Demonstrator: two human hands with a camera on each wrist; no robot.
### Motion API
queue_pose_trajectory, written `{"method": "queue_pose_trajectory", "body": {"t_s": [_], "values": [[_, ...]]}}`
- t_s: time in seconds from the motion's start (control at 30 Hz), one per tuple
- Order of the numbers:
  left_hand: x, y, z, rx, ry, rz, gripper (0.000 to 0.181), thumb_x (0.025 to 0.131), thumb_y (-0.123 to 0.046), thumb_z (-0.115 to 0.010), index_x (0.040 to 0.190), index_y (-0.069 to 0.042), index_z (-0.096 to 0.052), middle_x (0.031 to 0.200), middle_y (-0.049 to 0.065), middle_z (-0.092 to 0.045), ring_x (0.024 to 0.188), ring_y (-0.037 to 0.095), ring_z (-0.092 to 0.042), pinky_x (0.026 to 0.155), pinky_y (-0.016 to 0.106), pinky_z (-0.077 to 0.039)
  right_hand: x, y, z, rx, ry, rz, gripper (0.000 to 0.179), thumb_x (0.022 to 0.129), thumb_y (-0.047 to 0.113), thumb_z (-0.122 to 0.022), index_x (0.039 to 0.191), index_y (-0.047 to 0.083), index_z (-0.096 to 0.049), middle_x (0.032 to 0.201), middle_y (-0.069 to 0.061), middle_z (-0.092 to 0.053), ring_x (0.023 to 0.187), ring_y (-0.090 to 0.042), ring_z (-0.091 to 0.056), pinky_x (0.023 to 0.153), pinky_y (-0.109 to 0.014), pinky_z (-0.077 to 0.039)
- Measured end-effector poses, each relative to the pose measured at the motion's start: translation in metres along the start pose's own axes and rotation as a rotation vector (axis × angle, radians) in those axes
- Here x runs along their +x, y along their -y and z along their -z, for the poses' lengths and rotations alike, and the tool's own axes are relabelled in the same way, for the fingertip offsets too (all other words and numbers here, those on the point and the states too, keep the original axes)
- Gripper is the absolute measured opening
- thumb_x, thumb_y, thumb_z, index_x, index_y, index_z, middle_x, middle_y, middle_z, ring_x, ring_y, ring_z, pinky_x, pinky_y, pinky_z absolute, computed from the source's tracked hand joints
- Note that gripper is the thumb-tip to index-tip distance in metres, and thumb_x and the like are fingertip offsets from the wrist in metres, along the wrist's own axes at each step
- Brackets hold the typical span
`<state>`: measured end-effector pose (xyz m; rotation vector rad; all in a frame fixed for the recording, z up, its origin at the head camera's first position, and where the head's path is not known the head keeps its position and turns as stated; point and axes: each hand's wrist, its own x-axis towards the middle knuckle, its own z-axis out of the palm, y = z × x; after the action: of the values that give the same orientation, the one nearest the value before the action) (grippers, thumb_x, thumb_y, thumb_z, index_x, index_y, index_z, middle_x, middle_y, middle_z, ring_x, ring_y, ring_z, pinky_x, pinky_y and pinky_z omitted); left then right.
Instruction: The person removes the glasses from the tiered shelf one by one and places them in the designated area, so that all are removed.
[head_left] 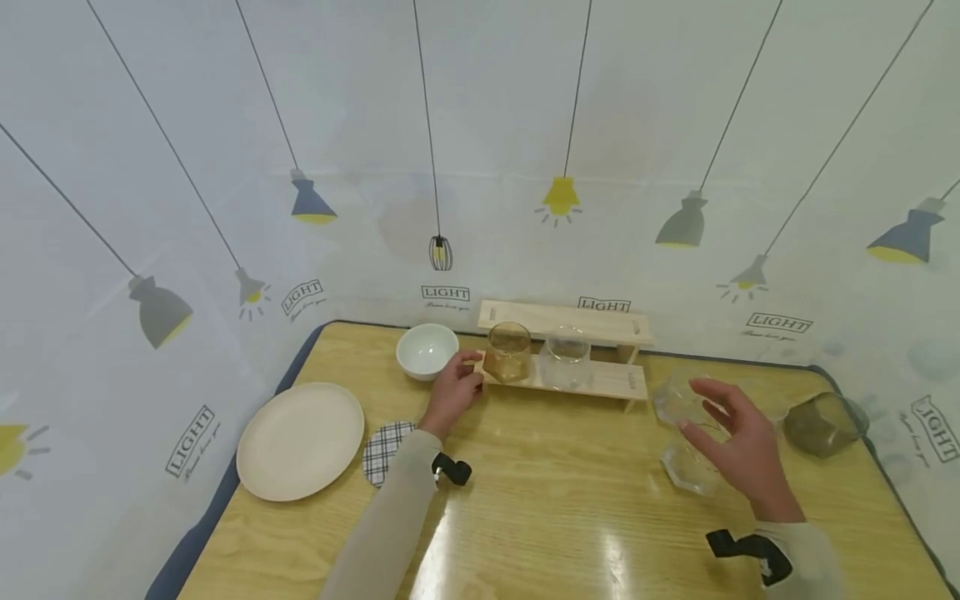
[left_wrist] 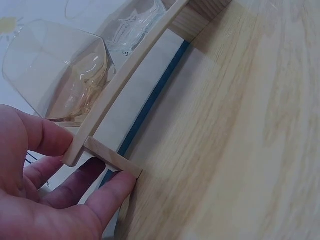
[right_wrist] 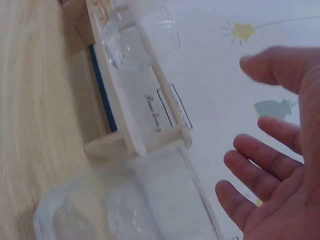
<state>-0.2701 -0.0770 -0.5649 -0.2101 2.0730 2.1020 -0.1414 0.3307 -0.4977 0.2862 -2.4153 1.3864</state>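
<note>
A two-step wooden shelf (head_left: 611,379) stands against the back wall. On its lower step are an amber glass (head_left: 510,350) and a clear glass (head_left: 566,358). My left hand (head_left: 453,393) grips the shelf's left end; in the left wrist view its fingers lie about the board end and the short leg (left_wrist: 111,156). To the right, my right hand (head_left: 742,450) is raised near two clear glasses (head_left: 686,468) on the table, thumb and fingers spread. Nothing sits between those fingers in the right wrist view, where a clear glass (right_wrist: 175,195) appears below the hand.
A smoky grey glass (head_left: 825,425) lies tilted near the table's right edge. Left of the shelf is a white bowl (head_left: 427,352). A large cream plate (head_left: 300,442) and a checked round coaster (head_left: 386,450), partly under the left sleeve, are at the left.
</note>
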Motion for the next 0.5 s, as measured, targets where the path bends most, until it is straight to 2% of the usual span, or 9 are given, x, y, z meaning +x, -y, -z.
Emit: {"method": "queue_pose_trajectory", "body": {"t_s": [0.13, 0.23, 0.37, 0.43, 0.5], "values": [[0.0, 0.0, 0.0, -0.015, 0.007, -0.008, 0.034, 0.103, -0.008, -0.057, 0.136, -0.016, -0.062, 0.128, 0.016, -0.058, 0.104, 0.025, -0.063, 0.089, 0.039, -0.059, 0.01, 0.012, -0.016, 0.004, -0.031, -0.007, 0.054, 0.093, -0.001, -0.078, 0.144, 0.002, -0.059, 0.141, -0.002, -0.061, 0.129, 0.008, -0.053, 0.106, -0.005, -0.043], [-0.001, 0.0, 0.001, -0.028, 0.005, -0.001, 0.034, 0.103, -0.007, -0.056, 0.135, -0.015, -0.061, 0.126, 0.015, -0.058, 0.103, 0.024, -0.063, 0.089, 0.039, -0.059, 0.017, 0.019, -0.03, 0.008, -0.031, -0.016, 0.054, 0.094, 0.003, -0.078, 0.144, 0.004, -0.058, 0.142, -0.011, -0.06, 0.13, 0.009, -0.051, 0.107, -0.006, -0.042], [-0.001, 0.002, 0.0, -0.039, 0.002, 0.004, 0.034, 0.103, -0.006, -0.056, 0.136, -0.014, -0.061, 0.125, 0.016, -0.059, 0.103, 0.024, -0.063, 0.09, 0.039, -0.06, 0.026, 0.024, -0.047, -0.01, -0.025, -0.046, 0.055, 0.096, 0.012, -0.079, 0.146, 0.007, -0.057, 0.145, -0.014, -0.059, 0.132, 0.008, -0.049, 0.108, -0.007, -0.042], [-0.001, 0.002, 0.0, -0.045, 0.003, 0.001, 0.034, 0.103, -0.006, -0.056, 0.136, -0.014, -0.061, 0.126, 0.016, -0.059, 0.103, 0.024, -0.063, 0.09, 0.039, -0.06, 0.03, 0.027, -0.054, -0.023, -0.022, -0.069, 0.055, 0.097, 0.017, -0.079, 0.147, 0.008, -0.057, 0.146, -0.013, -0.059, 0.135, -0.001, -0.051, 0.112, -0.015, -0.045], [-0.001, 0.002, 0.0, -0.048, 0.005, 0.0, 0.034, 0.103, -0.006, -0.056, 0.136, -0.014, -0.061, 0.126, 0.016, -0.059, 0.103, 0.023, -0.063, 0.089, 0.038, -0.06, 0.034, 0.027, -0.062, -0.023, -0.012, -0.083, 0.057, 0.097, 0.021, -0.079, 0.148, 0.008, -0.055, 0.148, -0.011, -0.058, 0.139, -0.013, -0.052, 0.116, -0.028, -0.047]]}}
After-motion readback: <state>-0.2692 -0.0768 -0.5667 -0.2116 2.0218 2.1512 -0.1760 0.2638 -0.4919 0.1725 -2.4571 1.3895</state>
